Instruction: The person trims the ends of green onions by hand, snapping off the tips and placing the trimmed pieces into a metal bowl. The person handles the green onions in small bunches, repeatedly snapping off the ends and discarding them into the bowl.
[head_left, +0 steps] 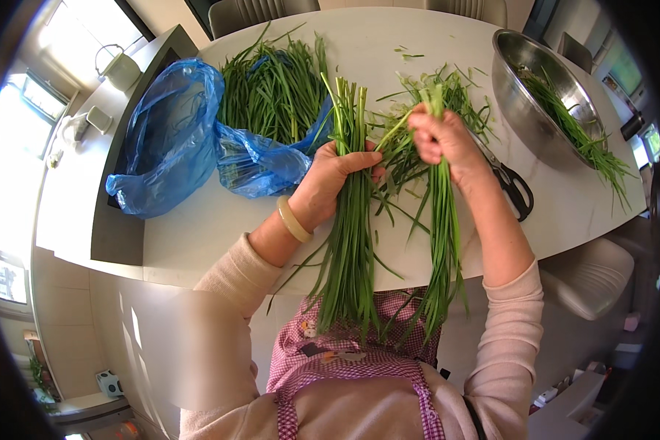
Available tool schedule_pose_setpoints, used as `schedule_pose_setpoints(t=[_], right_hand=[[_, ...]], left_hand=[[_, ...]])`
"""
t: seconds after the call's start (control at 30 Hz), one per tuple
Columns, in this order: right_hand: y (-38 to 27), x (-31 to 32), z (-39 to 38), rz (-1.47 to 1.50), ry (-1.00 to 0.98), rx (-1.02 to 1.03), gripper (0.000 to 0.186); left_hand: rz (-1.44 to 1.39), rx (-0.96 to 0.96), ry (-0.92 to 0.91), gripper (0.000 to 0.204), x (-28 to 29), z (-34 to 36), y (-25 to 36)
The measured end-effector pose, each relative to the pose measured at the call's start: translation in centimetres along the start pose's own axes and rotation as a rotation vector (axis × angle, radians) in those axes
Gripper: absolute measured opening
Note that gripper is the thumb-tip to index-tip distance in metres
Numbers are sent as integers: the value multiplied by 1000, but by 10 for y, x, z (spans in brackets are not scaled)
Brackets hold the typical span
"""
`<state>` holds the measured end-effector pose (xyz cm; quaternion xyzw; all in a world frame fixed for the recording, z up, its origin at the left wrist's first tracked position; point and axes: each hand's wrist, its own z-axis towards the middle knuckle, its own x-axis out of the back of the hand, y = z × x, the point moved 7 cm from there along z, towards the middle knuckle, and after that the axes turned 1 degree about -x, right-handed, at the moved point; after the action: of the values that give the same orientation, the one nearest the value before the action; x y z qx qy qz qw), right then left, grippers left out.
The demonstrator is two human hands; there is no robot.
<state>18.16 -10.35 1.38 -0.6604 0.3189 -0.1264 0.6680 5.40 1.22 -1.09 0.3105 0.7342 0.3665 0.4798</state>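
My left hand [337,180], with a pale bangle [293,220] on its wrist, is closed around a thick bunch of garlic chives [348,249]. Pale stem ends point away from me and the leaves hang over the table's near edge. To its right, my right hand [447,143] grips a thinner bunch of chives [444,220] near the stem ends. Loose trimmings and leaves [403,158] lie between and beyond the hands. Black-handled scissors [515,192] rest beside my right forearm, their blades partly hidden.
A large heap of chives [271,95] lies on a blue plastic bag [172,139] at the far left. On the right, a steel bowl [535,121] holds more chives, some hanging over its rim. A chair [590,279] stands by the right side of the white table [271,253].
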Motion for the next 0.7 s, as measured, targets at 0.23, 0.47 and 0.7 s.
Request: schedule_pose_setpoints(t=[0.23,0.47,0.7], right_hand=[[-22,56,1,29,483,245,9],[-16,7,-1,113,81,80,12],[-24,-20,-11,177,-109,55,14]], left_hand=[[15,-32,-42,15,6,5,-3],[72,-198,-47,25,3,7,6],[-27,-70,-191,17,-16,5,-7]])
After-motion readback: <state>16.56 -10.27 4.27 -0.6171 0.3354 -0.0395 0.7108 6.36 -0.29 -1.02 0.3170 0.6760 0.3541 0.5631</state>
